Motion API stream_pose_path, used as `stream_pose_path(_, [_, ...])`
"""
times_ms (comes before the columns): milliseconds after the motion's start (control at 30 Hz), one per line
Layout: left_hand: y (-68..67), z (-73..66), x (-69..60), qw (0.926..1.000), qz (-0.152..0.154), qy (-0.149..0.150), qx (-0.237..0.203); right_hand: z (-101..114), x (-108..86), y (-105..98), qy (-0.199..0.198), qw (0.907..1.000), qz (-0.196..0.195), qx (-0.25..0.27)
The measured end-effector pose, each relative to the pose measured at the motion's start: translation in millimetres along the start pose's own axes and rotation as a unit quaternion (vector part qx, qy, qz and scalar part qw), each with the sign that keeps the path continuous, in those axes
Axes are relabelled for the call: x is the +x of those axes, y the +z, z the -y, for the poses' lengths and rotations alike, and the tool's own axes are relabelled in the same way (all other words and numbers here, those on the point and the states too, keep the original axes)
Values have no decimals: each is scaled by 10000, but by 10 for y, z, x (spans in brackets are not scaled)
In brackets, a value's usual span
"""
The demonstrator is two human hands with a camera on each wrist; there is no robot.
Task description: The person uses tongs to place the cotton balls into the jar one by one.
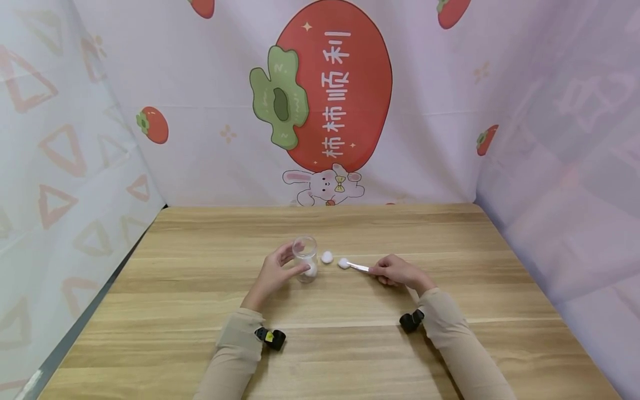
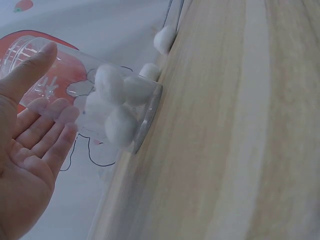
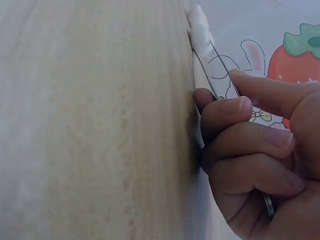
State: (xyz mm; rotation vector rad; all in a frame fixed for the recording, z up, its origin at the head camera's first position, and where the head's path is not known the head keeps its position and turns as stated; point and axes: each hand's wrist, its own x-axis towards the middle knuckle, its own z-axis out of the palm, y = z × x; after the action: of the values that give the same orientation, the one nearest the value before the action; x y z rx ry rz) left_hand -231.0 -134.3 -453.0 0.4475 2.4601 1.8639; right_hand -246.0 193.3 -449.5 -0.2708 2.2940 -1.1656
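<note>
My left hand [image 1: 272,273] holds a clear jar [image 1: 304,259] upright on the table, thumb on the near side and fingers round the far side. Inside it, several white cotton balls [image 2: 121,126] lie at the bottom in the left wrist view. With my right hand [image 1: 398,271] I grip metal tweezers [image 1: 359,268] between thumb and fingers, the other fingers curled. Their tips are at a loose cotton ball [image 1: 343,263] on the table; whether they squeeze it I cannot tell. Between that ball and the jar sits another cotton ball [image 1: 327,257].
The wooden table [image 1: 340,355] runs back to a printed curtain [image 1: 200,66] with fruit and a rabbit. More cloth hangs at both sides. A small black camera [image 1: 275,339] is on the left wrist, and another black camera [image 1: 411,320] on the right.
</note>
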Motion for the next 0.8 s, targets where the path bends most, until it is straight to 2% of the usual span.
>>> stream_pose_path(433, [5, -9, 5, 10000, -34, -31, 5, 3, 70, 39, 94, 9998, -181, -41])
stream_pose_path(800, [1, -11, 7, 10000, -28, -42, -10, -33, 71, 57, -199, 9990, -379, -148])
